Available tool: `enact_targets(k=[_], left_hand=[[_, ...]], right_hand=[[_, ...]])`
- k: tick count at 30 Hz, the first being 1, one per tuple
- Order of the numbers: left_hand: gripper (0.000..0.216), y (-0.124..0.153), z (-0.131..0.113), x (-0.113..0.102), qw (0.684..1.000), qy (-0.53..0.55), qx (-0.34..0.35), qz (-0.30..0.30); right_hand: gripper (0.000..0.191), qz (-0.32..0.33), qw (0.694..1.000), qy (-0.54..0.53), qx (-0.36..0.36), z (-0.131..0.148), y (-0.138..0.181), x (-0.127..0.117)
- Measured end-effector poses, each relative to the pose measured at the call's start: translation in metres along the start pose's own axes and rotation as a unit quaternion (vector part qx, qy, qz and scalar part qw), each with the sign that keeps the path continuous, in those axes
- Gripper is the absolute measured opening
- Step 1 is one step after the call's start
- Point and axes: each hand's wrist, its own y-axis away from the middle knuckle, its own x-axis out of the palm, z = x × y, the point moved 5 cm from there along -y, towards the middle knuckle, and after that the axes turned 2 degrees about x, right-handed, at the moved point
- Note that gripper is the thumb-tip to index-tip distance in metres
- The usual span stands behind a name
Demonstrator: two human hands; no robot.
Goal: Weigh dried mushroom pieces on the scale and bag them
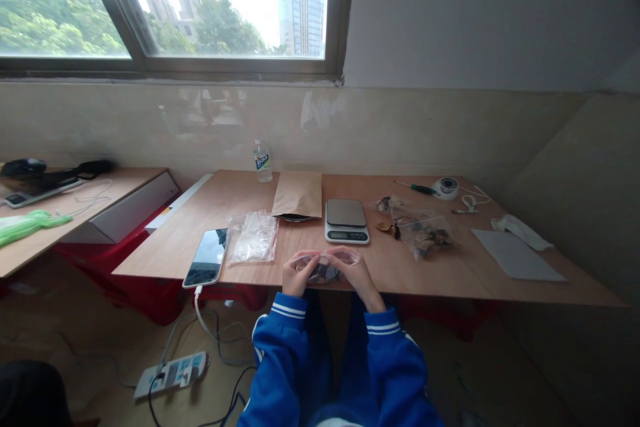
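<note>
Fingers point(306, 263) of left hand point(299, 275) and right hand point(358, 273) pinching opposite ends of small clear zip bag point(324, 268), long axis left-right, dark pieces inside, at table point(430, 273) near edge; kitchen scale point(347, 221) just beyond.

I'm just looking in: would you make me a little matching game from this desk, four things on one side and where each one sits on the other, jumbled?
Things:
1. small clear bag
2. phone
3. kitchen scale
4. water bottle

Places:
A. at the back of the table, near the wall
B. held between the left hand and the right hand at the table's front edge
C. at the table's front left edge, with a white cable plugged in
D. mid-table, just right of the brown paper envelope

Pairs: 1-B, 2-C, 3-D, 4-A
</note>
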Motion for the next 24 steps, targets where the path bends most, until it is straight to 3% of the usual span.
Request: enact_targets(k=[4,12,14,19,22,24], left_hand=[[0.025,0.001,-0.003,0.002,1.0,-0.001,0.007,-0.024],[0.027,0.004,-0.006,0.005,0.994,0.007,0.008,-0.109],[0.027,0.002,-0.004,0.004,0.995,0.017,-0.002,-0.098],[0.033,-0.003,0.003,0.001,0.999,0.012,-0.046,-0.006],[0.032,-0.003,0.0,-0.003,1.0,0.0,-0.016,-0.007],[0.03,-0.002,-0.004,-0.004,1.0,-0.022,0.01,-0.011]], right_hand=[[0.025,-0.024,1.0,0.007,-0.003,0.001,0.001,0.003],[0.02,-0.109,0.99,0.037,-0.081,0.004,0.003,0.002],[0.02,-0.115,0.988,0.043,-0.09,0.005,0.003,0.0],[0.022,-0.107,0.99,0.036,-0.082,0.005,0.0,-0.006],[0.037,-0.088,0.991,0.05,-0.089,0.012,0.0,-0.01],[0.041,-0.126,0.971,0.142,-0.143,0.028,0.004,-0.014]])
